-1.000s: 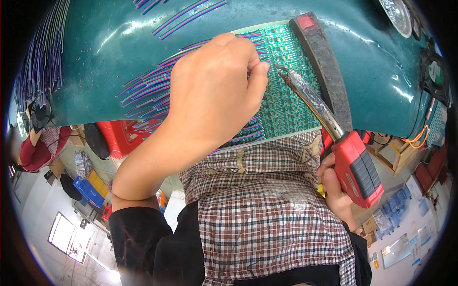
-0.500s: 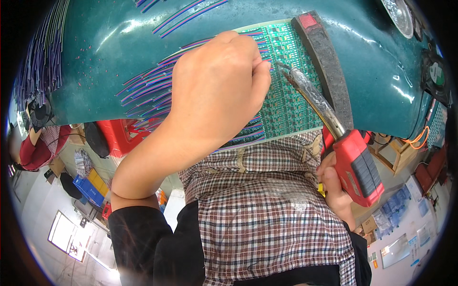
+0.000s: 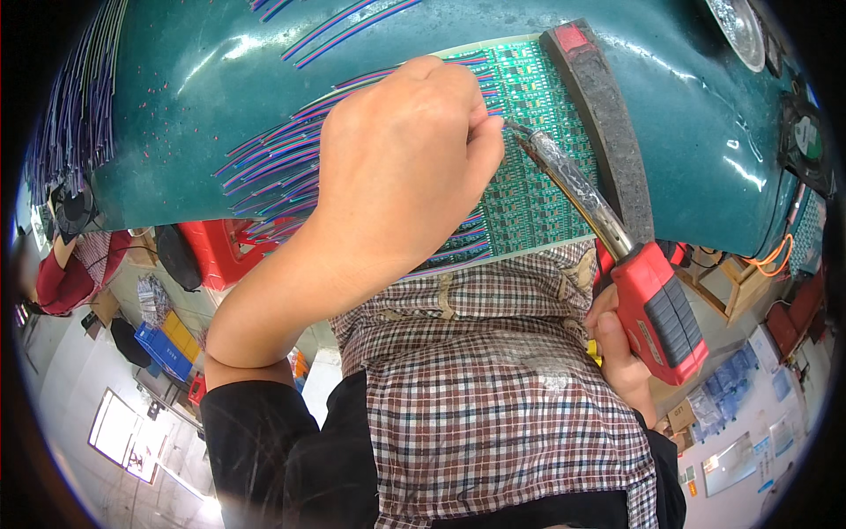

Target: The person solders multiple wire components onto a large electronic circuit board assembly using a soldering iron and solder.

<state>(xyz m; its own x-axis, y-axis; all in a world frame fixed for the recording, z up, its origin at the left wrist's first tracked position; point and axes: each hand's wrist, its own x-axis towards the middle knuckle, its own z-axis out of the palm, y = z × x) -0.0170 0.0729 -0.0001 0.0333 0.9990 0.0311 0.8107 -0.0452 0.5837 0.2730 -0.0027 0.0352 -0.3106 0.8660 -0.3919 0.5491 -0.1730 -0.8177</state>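
Observation:
My left hand [image 3: 410, 154] is closed in a pinch on a thin multicoloured wire [image 3: 495, 112], its end at the green circuit board panel [image 3: 538, 194]. In my right hand [image 3: 621, 353] is a red and black soldering iron [image 3: 652, 309]. The iron's tip [image 3: 511, 125] meets the panel right beside the wire end and the left fingertips. Rows of blue, pink and black wires [image 3: 273, 167] stick out leftward from the panel, passing under my left hand, which hides part of them. A dark grey bar [image 3: 604, 123] with a red patch lies along the panel's right side.
The panel lies on a green table mat [image 3: 203, 88]. Loose wires [image 3: 352, 31] lie beyond it, and a thick bundle of wires [image 3: 79, 106] hangs at the far left. A metal dish [image 3: 736, 31] and a black fan [image 3: 804, 137] stand at the right. Below the table edge is a red stool [image 3: 216, 251].
The soldering iron has shifted slightly left, bringing its tip closer to the wire end. My left hand has moved very slightly right, still pinching the wire.

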